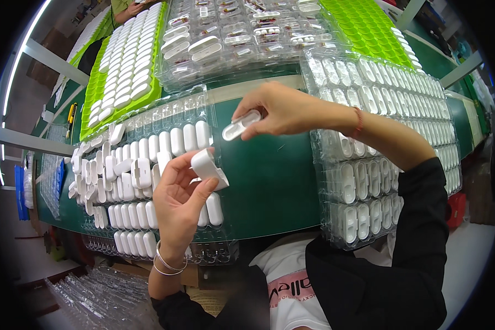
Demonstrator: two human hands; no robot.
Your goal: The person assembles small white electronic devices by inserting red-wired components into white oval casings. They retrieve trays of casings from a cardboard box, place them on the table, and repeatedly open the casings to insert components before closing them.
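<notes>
My left hand (pixel 177 204) is closed around a white earbud case shell (pixel 205 166) with its lid part hinged out at the lower right, held above the near edge of the left clear tray. Fingers and thumb of my right hand (pixel 285 110) pinch a white oval inner piece (pixel 237 128), its hollow side facing up, over the green tabletop (pixel 269 187). The two parts are apart. Under and beside my left hand, rows of white case shells (pixel 184 138) stand in the clear tray, with several loose ones heaped at its left.
At the right, stacked clear trays (pixel 329 217) hold rows of white inner pieces. Bright green trays (pixel 88 125) with white shells lie at the far left and far right (pixel 349 25). Clear trays of small parts (pixel 225 58) stand ahead. Another person's hand (pixel 129 12) shows at the top left.
</notes>
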